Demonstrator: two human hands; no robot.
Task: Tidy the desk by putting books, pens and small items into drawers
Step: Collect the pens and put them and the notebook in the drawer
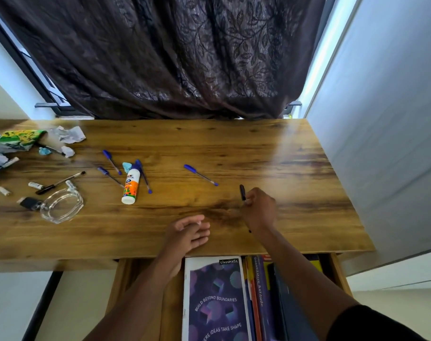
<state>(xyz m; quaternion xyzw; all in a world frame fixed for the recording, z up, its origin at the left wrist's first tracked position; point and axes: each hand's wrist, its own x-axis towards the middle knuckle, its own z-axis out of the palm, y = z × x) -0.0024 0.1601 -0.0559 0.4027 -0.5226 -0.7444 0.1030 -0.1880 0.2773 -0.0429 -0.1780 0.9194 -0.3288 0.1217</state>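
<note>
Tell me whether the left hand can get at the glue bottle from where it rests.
Probably yes. The left hand lies open on the desk's near edge, and the stretch of wood between it and the glue bottle is bare; only the blue pen beside the bottle lies close.

blue pens on desk: 4 (111, 162) (110, 176) (143, 176) (200, 175). black pens: 3, one (242, 192) in a hand, one (60, 183) at left, one (49, 148) by the paper scraps. glue bottle (130, 185): 1. glass ashtray (61, 205): 1. hands: 2 (188, 233) (258, 208).
</note>
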